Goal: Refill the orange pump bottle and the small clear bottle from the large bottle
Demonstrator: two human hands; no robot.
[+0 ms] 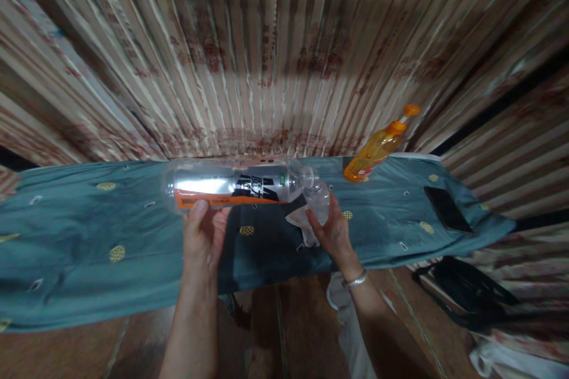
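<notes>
My left hand [203, 235] is closed round a large clear plastic bottle [231, 185] with a black, silver and orange label, held on its side above the table. The bottle's open neck points right at a small clear plastic cup [318, 199]. That cup is gripped in the fingers of my right hand [332, 231], which wears a bracelet at the wrist. Both hands hover over the teal cloth [89, 231] that covers the table. A bit of white material [300, 222] shows under the cup.
An orange spray bottle [377, 148] stands at the back right of the table. A dark phone [447, 209] lies near the right end. A black bag [466, 293] sits on the tiled floor at the right. A patterned curtain [284, 53] hangs behind the table.
</notes>
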